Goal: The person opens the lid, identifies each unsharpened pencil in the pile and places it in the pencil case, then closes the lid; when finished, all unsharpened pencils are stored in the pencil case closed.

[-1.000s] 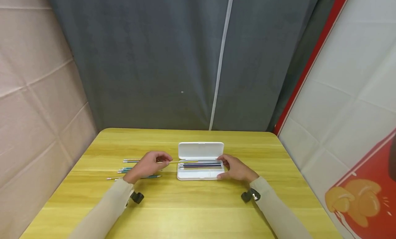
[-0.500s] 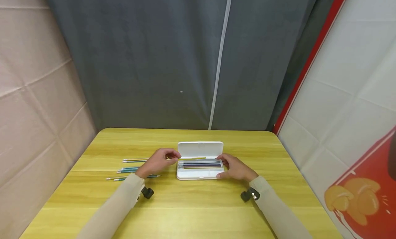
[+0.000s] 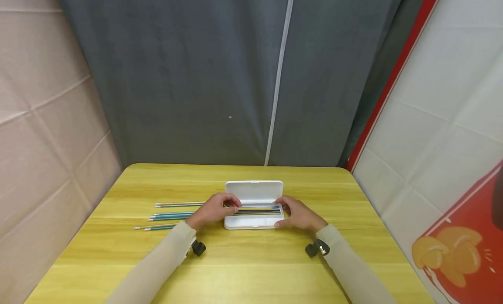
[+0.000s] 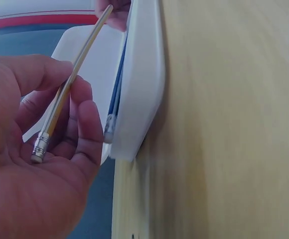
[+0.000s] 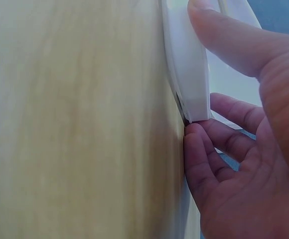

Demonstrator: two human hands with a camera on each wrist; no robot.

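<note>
Left hand (image 3: 214,210) grip: fingers curled round yellow pencil (image 4: 70,89) at eraser end, over left end of open white pencil case (image 3: 253,223) on worktop (image 3: 251,260). Pencil tip cut off in left wrist view. Right hand (image 3: 298,214) grip pinches case's right end; fingertips partly hidden behind it. Loose pencils (image 3: 169,215) lie left; count unclear.

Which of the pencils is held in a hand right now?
The yellow pencil, pinched by the left hand over the open white case; the others lie on the table or in the case.
</note>
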